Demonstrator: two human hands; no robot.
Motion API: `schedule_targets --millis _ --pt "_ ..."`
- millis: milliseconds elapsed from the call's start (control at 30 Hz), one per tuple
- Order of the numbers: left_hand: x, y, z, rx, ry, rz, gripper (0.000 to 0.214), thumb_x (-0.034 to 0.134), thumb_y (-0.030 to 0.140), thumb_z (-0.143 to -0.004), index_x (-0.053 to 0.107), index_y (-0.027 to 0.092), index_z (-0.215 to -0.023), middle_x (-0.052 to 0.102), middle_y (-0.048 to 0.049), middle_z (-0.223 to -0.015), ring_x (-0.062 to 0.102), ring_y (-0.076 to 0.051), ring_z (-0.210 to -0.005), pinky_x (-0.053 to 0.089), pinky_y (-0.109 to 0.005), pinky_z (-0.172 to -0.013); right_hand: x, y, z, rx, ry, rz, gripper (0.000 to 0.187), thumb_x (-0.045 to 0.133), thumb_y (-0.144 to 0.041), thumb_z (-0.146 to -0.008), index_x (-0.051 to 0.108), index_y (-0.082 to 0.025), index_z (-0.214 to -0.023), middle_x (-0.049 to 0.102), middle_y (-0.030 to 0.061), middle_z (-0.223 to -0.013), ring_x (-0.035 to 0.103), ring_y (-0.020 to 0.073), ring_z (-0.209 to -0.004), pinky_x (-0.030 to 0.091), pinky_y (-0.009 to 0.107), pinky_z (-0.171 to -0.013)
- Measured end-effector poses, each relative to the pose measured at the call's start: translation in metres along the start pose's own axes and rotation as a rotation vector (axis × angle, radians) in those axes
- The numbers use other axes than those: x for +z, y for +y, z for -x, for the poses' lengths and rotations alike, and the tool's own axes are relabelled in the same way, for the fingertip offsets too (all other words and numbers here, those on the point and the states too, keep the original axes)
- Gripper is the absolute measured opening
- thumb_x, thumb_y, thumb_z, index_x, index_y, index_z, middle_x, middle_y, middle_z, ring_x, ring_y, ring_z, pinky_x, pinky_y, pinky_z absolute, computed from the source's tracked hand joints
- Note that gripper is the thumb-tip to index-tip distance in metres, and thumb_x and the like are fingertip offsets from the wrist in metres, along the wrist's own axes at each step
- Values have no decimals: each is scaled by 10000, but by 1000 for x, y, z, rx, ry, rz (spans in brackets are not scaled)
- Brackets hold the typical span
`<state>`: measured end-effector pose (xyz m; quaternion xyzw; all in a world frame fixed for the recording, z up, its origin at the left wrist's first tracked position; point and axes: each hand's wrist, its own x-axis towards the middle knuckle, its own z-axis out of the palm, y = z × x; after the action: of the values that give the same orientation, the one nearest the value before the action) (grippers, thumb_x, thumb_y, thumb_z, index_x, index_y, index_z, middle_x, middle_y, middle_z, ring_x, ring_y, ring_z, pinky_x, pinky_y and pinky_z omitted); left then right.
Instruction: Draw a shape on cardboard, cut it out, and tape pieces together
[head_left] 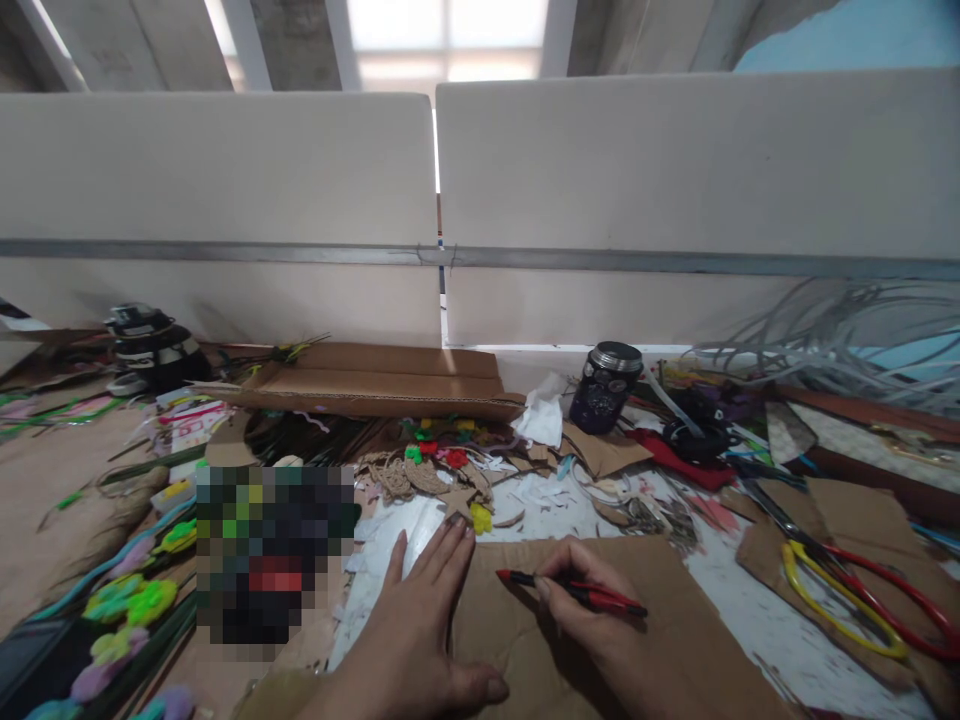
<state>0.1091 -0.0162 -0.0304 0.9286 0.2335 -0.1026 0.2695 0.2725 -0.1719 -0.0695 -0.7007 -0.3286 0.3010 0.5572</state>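
Left fingers (pixel 454 562) beside brown star (pixel 455 502)

Work surface (pixel 34 520), pinkish tan: partly covered by a white layer (pixel 810 625), strewn with scraps. Along the rear, a long cardboard tray (pixel 375 380) is placed. At left, fuzzy flowers (pixel 150 602) in yellow, green and lilac are spread. At centre front, a cardboard sheet (pixel 667 610) is laid flat.

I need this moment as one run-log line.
right hand: holds red-and-black pen over cardboard sheet; left hand: across sheet's left edge; yellow-and-red-handled scissors: lying at right
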Motion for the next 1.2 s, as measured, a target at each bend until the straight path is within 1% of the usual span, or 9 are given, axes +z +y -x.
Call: schedule_targets --millis 200,433,700,867,1067,1200 --pt "0 0 -2 8 6 8 1224 839 493 -635 186 227 -1637 93 -79 -1711 96 -316 -1594 -61 -637 -1253 -1 -3 0 -27 41 43 225 590 -407 -880 580 -225 -748 544 -23 -696 480 174 -670 333 300 -602" --pt "0 -1 -3 2 0 -3 1224 832 491 -649 168 231 -1643 84 -71 -1714 78 -310 -1596 -74 -622 -1255 -5 -6 2 -15 27 13 252 582 -440 -902 582 -225 -769 539 -24 -716 474 178 -691 354 307 -622" --pt "0 0 -2 11 21 -3 1201 818 459 -648 187 237 -1645 107 -94 -1711 98 -335 -1590 -63 -647 -1251 -8 -4 3 -3 37 1 218 579 -391 -927 584 -223 -788 527 -33 -709 459 167 -680 347 308 -624" --pt "0 0 -2 7 14 0 1195 817 441 -642 198 235 -1643 111 -98 -1707 106 -343 -1587 -58 -657 -1249 -7 -5 2 -12 46 -5 215 572 -390 -903 575 -224 -768 523 -33 -697 460 173 -677 338 311 -620" --pt "3 -4 -1 13 19 -12 1187 812 439 -651 196 238 -1645 112 -84 -1713 94 -340 -1590 -61 -637 -1257 -9 -11 3 10 72 4 213 584 -397 -894 580 -227 -765 523 -34 -715 470 177 -697 351 312 -639" --pt "2 -3 -2 5 13 -25 1190 801 426 -655 177 230 -1648 94 -78 -1716 82 -337 -1590 -68 -634 -1256 -12 -5 1 20 85 26 194 590 -370 -892 574 -232 -756 530 -37 -699 461 172 -678 344 313 -630"
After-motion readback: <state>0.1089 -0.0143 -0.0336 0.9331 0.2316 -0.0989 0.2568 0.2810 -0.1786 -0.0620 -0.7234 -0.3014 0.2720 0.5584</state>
